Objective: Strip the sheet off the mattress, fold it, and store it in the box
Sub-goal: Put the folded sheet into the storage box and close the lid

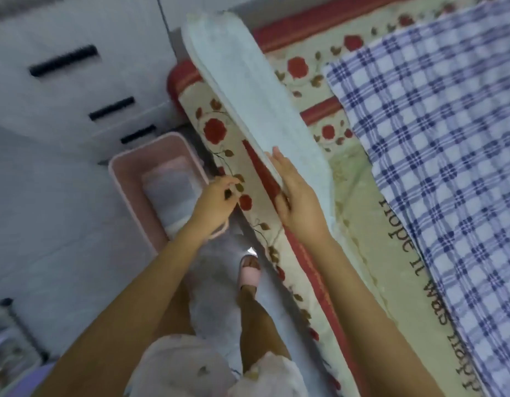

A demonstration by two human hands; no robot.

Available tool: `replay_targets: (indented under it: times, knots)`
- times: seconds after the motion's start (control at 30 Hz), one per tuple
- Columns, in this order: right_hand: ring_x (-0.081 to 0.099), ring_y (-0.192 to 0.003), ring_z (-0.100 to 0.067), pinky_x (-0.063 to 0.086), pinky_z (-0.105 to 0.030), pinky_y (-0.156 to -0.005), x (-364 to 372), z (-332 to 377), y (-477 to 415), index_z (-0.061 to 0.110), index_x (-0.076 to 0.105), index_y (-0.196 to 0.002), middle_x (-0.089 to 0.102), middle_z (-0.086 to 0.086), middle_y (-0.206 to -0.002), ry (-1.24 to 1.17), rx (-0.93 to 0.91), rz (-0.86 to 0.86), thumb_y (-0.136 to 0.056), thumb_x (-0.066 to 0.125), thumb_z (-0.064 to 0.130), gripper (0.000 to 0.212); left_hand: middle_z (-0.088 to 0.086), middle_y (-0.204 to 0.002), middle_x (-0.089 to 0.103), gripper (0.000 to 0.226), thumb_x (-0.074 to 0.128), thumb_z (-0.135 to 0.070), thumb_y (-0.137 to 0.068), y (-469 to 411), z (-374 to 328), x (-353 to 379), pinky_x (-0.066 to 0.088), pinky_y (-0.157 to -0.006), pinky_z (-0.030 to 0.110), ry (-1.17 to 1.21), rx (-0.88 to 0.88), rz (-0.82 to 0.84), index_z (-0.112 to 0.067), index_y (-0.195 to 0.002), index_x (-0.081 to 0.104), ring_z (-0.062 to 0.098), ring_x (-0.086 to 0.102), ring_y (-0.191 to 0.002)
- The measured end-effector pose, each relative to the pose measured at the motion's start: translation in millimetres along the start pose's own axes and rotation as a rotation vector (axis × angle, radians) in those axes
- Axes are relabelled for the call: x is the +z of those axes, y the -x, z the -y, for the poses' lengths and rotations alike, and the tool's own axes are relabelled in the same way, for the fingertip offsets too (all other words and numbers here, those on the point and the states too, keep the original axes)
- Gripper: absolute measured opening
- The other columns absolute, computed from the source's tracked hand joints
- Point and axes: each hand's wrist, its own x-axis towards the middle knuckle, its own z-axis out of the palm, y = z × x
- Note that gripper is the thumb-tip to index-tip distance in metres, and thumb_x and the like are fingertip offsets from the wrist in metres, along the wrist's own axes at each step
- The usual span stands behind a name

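Bedside floor holds the box; the sheet lies as a long folded strip along the mattress edge.
Your right hand rests flat, fingers straight, on its near end; your left hand is curled beside the mattress, and whether it holds anything is unclear. Fold end to end with both hands, matching corners.
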Motion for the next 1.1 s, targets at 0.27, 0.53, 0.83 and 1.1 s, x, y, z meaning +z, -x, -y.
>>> replay_targets:
  times: [0.27, 0.53, 0.83, 1.1]
  knots:
    - [0.057, -0.089, 0.008, 0.049, -0.012, -0.073, 65, 153, -74, 0.020, 0.050, -0.121, 0.057, 0.015, -0.101, -0.391, 0.109, 0.143, -0.084, 0.053, 0.004, 0.040, 0.021, -0.135, 0.045, 0.047, 0.053, -0.013, -0.093, 57, 84, -157, 0.034, -0.101, 0.034, 0.132, -0.293, -0.363, -0.003, -0.136, 0.040, 0.034, 0.045, -0.124]
    - [0.061, -0.095, -0.030, 0.058, -0.042, -0.070, 159, 152, -88, 0.016, 0.052, -0.123, 0.059, -0.012, -0.109, -0.934, 0.763, 0.255, -0.080, 0.052, 0.000, 0.046, 0.023, -0.145, 0.035, 0.049, 0.042, -0.023, -0.100, 70, 200, -208, 0.031, -0.103, 0.034, 0.233, -0.530, -0.420, 0.000, -0.141, 0.032, 0.034, 0.039, -0.130]
    - [0.066, -0.087, -0.026, 0.057, -0.034, -0.063, 269, 26, -106, 0.013, 0.050, -0.124, 0.064, -0.016, -0.113, -0.690, 0.978, 0.226, -0.088, 0.061, 0.011, 0.038, 0.023, -0.121, 0.058, 0.052, 0.050, -0.040, -0.094, 29, 314, -169, 0.045, -0.090, 0.042, 0.216, -0.690, -0.550, 0.002, -0.124, 0.051, 0.036, 0.056, -0.110]
    - [0.060, -0.104, -0.013, 0.050, -0.036, -0.094, 364, -90, -112, 0.020, 0.057, -0.124, 0.064, 0.003, -0.113, -0.218, 0.629, 0.260, -0.089, 0.061, 0.039, 0.041, 0.017, -0.120, 0.058, 0.060, 0.070, -0.036, -0.081, -21, 372, -97, 0.046, -0.087, 0.036, 0.332, -0.781, -0.711, 0.002, -0.123, 0.048, 0.030, 0.058, -0.108]
